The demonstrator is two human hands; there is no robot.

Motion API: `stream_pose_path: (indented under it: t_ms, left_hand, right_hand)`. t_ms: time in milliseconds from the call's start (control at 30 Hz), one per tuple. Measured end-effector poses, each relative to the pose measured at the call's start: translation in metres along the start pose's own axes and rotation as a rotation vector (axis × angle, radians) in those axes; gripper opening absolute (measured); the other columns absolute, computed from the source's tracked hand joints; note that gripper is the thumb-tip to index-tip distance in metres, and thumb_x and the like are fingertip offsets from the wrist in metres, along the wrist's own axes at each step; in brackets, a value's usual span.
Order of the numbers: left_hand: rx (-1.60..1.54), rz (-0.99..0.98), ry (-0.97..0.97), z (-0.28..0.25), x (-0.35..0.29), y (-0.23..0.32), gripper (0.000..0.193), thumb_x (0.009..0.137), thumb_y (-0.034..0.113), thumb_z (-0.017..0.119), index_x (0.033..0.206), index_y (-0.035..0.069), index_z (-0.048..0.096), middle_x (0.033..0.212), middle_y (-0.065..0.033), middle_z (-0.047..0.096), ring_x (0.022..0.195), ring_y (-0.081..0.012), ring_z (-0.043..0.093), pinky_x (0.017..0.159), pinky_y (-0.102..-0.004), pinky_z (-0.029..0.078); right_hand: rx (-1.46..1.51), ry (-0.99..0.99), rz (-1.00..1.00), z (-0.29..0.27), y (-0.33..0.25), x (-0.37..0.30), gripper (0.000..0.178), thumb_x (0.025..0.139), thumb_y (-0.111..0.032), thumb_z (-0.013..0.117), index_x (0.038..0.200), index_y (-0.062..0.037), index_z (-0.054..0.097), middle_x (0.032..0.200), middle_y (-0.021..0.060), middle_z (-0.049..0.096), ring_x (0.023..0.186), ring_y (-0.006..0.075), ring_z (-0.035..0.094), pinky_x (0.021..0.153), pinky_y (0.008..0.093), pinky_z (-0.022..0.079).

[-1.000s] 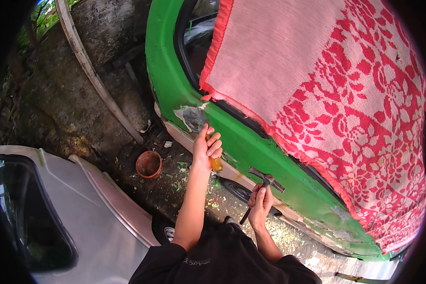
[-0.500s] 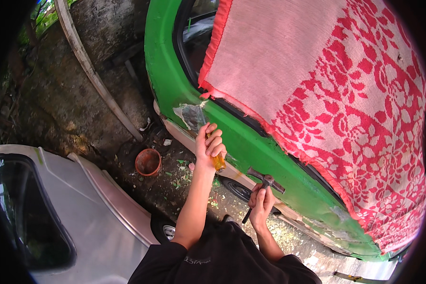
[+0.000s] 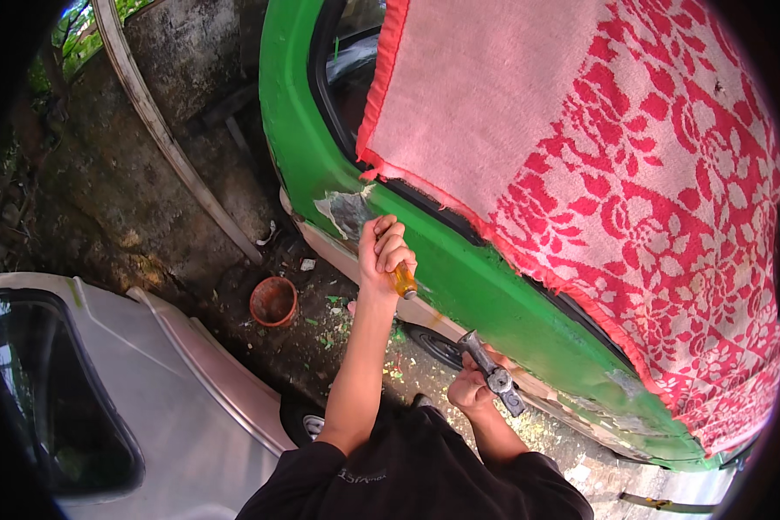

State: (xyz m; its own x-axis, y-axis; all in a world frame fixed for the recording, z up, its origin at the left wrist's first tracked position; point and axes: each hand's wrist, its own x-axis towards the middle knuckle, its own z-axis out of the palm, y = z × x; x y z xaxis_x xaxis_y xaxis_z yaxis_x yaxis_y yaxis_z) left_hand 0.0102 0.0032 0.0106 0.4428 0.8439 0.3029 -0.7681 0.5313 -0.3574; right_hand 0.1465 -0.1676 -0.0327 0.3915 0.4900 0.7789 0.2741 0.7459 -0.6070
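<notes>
My left hand (image 3: 385, 256) is closed around an amber-handled screwdriver (image 3: 404, 279), whose metal-capped end sticks out below the fist; its tip is hidden behind the fingers. Just above this fist is a grey bare patch with ragged pale edges (image 3: 345, 212) on the green car body (image 3: 459, 295). Lower and to the right, my right hand (image 3: 470, 388) grips a hammer (image 3: 497, 378) with a worn metal head. The head points up toward the view, apart from the screwdriver, and the hammer's handle is mostly hidden.
A pink and red floral cloth (image 3: 581, 173) covers the green car's windows. At the left stands a silver car (image 3: 191, 416). Between the cars, a clay-coloured pot (image 3: 274, 302) stands among green and pale paint chips (image 3: 328, 325). A long curved strip (image 3: 160, 121) leans by the wall.
My right hand has tilted the hammer, so its head has swung lower and now faces up. My left hand keeps the screwdriver near the bare patch, its handle tipped slightly.
</notes>
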Motion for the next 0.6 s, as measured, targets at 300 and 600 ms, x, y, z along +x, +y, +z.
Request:
stream_pose_path:
  t_ms: [300,600]
  left_hand:
    - [0.035,0.049,0.051,-0.003,0.009,-0.005,0.025,0.095,0.019,0.036,0.072,0.009,0.042,0.049,0.0023,0.03,0.03,-0.008,0.023,0.031,-0.0221,0.025]
    - [0.043,0.087,0.189,0.01,0.014,-0.009,0.024,0.092,0.016,0.038,0.069,0.011,0.041,0.048,0.0029,0.03,0.029,-0.0075,0.022,0.03,-0.0217,0.023]
  right_hand:
    - [0.01,0.188,0.136,0.016,-0.007,0.011,0.049,0.095,-0.046,0.044,0.07,-0.0046,0.037,0.057,-0.0007,0.033,0.046,0.0066,0.027,0.04,0.0223,0.017]
    - [-0.343,-0.071,0.217,0.01,0.012,-0.003,0.036,0.098,-0.029,0.042,0.073,-0.0025,0.044,0.056,-0.0013,0.038,0.049,0.0105,0.035,0.046,0.0242,0.026]
